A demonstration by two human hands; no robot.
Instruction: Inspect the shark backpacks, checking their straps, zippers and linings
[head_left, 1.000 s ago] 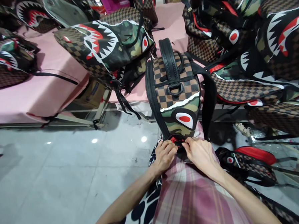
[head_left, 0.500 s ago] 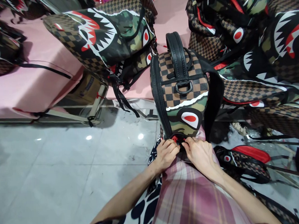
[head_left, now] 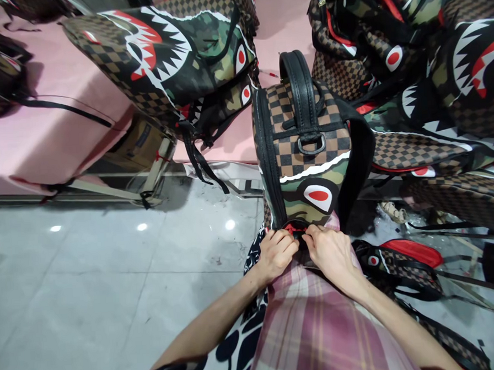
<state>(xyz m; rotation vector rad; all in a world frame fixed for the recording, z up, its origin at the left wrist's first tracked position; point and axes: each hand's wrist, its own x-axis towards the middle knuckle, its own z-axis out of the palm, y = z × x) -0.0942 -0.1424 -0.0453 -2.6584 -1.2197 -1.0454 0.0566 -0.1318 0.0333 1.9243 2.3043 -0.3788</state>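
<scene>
Checkered brown-and-black backpack (head_left: pixel 308 168), camouflage panel, red-and-white eye — stood on pink plaid cloth (head_left: pixel 316 319) covering lap. Left hand (head_left: pixel 277 253): fingers curled closed, pinching left edge of red-lined black opening (head_left: pixel 294 226). Right hand (head_left: pixel 329 250): likewise, right edge; fingertips partly hidden. Possible faults: toppling toward pink-covered desk (head_left: pixel 282 26), if both grips slacken — top unbraced; lining creasing, if tugged unevenly; loose wide black strap (head_left: pixel 360 171) snagging.

backpack (head_left: pixel 307 162): brown-black check, green camo | handle (head_left: pixel 302 96): black | tablecloth (head_left: pixel 9 153): pink | lap cloth (head_left: pixel 316 325): pink-white plaid | floor (head_left: pixel 84 315): pale grey
</scene>
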